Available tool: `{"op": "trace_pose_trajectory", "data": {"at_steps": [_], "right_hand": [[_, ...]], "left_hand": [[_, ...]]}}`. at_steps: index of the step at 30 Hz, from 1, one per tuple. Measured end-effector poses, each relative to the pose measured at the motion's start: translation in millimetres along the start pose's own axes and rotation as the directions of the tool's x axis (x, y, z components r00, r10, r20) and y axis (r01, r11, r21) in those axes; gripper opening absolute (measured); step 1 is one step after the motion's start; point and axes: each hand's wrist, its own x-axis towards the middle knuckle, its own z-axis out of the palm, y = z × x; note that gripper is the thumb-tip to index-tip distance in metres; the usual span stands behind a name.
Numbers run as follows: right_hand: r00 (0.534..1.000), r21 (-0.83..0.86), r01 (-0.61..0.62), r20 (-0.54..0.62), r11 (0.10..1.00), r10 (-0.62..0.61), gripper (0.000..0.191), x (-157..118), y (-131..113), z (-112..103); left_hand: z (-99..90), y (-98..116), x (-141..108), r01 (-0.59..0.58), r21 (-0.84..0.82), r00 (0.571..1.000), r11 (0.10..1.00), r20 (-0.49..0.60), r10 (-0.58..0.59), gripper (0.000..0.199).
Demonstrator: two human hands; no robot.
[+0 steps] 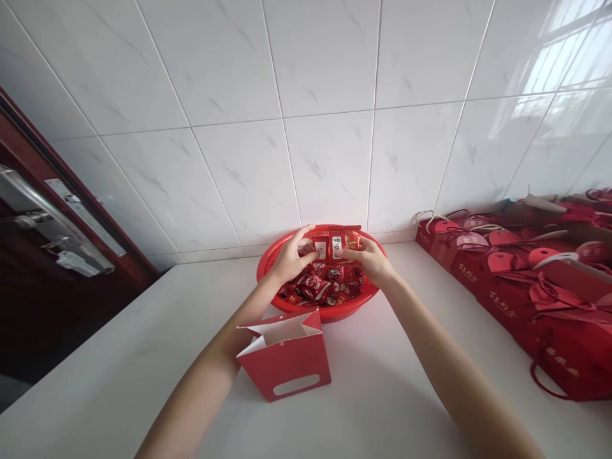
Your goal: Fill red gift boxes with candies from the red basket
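A red plastic basket (340, 312) near the wall holds several red wrapped packets (318, 287). Over its left side, my left hand (295, 256) is closed on a small red packet (320, 249) with a pale label. My right hand (373, 260), over the right side, pinches a red and orange packet (345, 245) with a white label. The two held packets are side by side above the basket. In front of the basket, beside my left forearm, an open red paper box (291, 363) stands upright with an oval window on its front.
Several red gift boxes (497, 299) with rope handles stand in rows on the right of the white table (382, 395). A tiled wall (329, 159) runs behind the table. On the left is a dark red door (43, 287) with a metal handle.
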Motion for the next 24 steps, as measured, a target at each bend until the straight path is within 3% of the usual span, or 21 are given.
{"op": "trace_pose_trajectory", "data": {"at_steps": [7,13,19,24], "right_hand": [[0.992,0.002,0.0,0.126,1.0,0.0,0.04,0,0,-1],[0.982,-0.035,0.041,0.185,0.999,-0.034,0.036,2,2,-6],[0.998,0.002,0.005,0.06,1.0,-0.005,0.042,1,2,-2],[0.998,0.035,0.03,-0.054,0.999,-0.028,0.044,3,2,-1]], "left_hand": [[0.7,5,0,-0.033,-0.049,0.998,0.998,0.056,0.035,0.061],[0.1,10,0,0.043,-0.049,0.998,0.998,0.052,-0.041,0.066],[-0.2,7,0,0.086,-0.091,0.995,0.992,0.06,-0.081,0.07],[-2.0,2,2,0.04,-0.017,0.999,0.999,0.035,-0.04,0.04]]}}
